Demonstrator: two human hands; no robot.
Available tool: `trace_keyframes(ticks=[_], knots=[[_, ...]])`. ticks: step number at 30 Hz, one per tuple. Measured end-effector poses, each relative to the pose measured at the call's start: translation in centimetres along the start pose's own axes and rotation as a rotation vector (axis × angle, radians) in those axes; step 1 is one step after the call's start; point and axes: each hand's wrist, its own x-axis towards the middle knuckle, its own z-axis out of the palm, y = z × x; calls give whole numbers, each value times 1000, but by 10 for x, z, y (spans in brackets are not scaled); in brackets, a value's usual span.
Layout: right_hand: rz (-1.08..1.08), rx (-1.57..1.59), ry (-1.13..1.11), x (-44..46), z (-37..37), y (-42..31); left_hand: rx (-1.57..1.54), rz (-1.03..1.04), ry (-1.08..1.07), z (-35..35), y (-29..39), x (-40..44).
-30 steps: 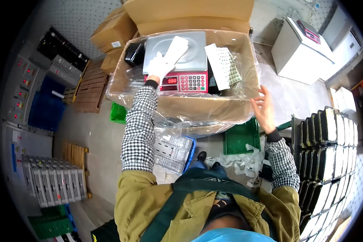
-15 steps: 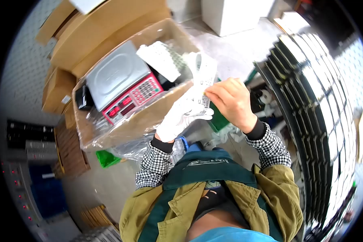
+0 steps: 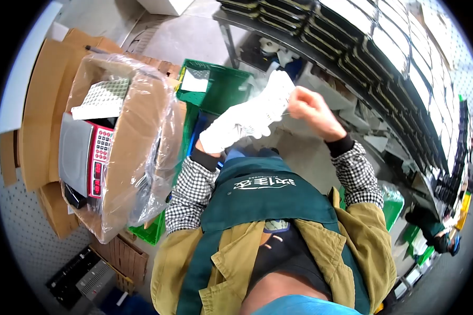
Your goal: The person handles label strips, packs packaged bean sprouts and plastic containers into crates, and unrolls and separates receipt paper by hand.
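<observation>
My left hand (image 3: 234,128), in a white glove, is closed around a roll of white printed labels (image 3: 278,93). My bare right hand (image 3: 314,113) is just right of the roll, its fingers pinched together. A faint thin edge shows by these fingertips, too small to name. Left of my hands a counting scale (image 3: 78,152) with a red keypad panel and lit digits rests in a cardboard box (image 3: 131,142) draped with clear plastic. A white dimpled tray (image 3: 102,100) lies beyond the scale in that box.
A green crate (image 3: 223,86) with a white sheet (image 3: 195,80) stands beyond my left hand. To the right, a long rack (image 3: 352,63) carries stacked black trays. Another person (image 3: 439,236) is at the far right. A wooden pallet (image 3: 123,257) lies at lower left.
My view has turned right, so the scale and box now sit further left and the green crate shows. My right hand has drawn slightly away from the label roll.
</observation>
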Motion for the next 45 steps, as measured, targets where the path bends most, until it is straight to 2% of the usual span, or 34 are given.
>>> trace_keyframes(ticks=[1, 2, 4, 6, 8, 10, 12, 13, 14, 16, 17, 18, 20, 21, 22, 23, 24, 25, 27, 28, 30, 34, 36, 37, 40, 41, 44, 45], knots=[[19, 34, 92, -20, -26, 1, -16, 23, -104, -11, -18, 4], [37, 66, 180, -34, -45, 8, -121, -72, -54, -7, -22, 5], [91, 116, 319, -67, -80, 17, -143, -208, -299, -9, -42, 19], [118, 102, 377, -92, -101, 49, -114, -277, -340, -1, -65, 28], [122, 269, 453, -116, -123, 81, -109, -284, -328, 4, -83, 23], [-11, -93, 897, -132, -164, 118, -123, -241, -267, -5, -91, -4], [-80, 5, 1014, -180, -235, 164, -91, -260, -164, -6, -87, -16], [30, -276, 901, -198, -257, 180, -75, -271, -112, -6, -85, -22], [140, -550, 773, -217, -268, 196, -74, -431, -51, -4, -76, -18], [436, -1594, 282, -253, -276, 236, -174, -305, 85, 9, -83, -12], [519, -1499, 378, -246, -265, 232, -169, -248, 98, 5, -93, -9], [380, -1484, 522, -233, -252, 229, -167, -188, 106, 0, -103, -4], [396, -1213, 705, -184, -180, 155, -285, -143, 154, 52, -82, 13], [365, -840, 641, -165, -167, 152, -128, -121, 196, 52, -96, 24], [271, -192, 538, -147, -146, 148, 29, -97, 234, 47, -109, 35], [218, 160, 396, -134, -120, 127, 136, -167, 231, 47, -110, 40], [158, 503, 240, -121, -96, 103, 235, -54, 182, 46, -118, 47], [149, 462, 213, -106, -80, 95, 333, 62, 134, 44, -131, 54], [110, 367, 189, -88, -64, 82, 203, 70, 161, 75, -110, 50], [81, 312, 193, -81, -59, 75, 232, 176, 157, 71, -115, 53], [6, 261, 203, -75, -54, 70, 109, 98, 398, 61, -120, 55], [-131, 239, 215, -78, -38, 84, -235, 463, 461, 47, -103, 51], [-162, 170, 198, -84, -27, 95, -212, 537, 498, 36, -95, 49], [-148, 189, 204, -83, -21, 99, -103, 564, 476, 29, -94, 48], [-137, 207, 249, -71, -22, 99, -127, 623, 428, 13, -88, 52], [-121, 223, 246, -64, -22, 91, -266, 612, 420, 9, -82, 55], [-185, -139, 137, -32, -47, 86, -156, 610, 477, 5, -56, 55], [-173, -248, 175, -19, -52, 78, -135, 564, 495, 7, -43, 51]])
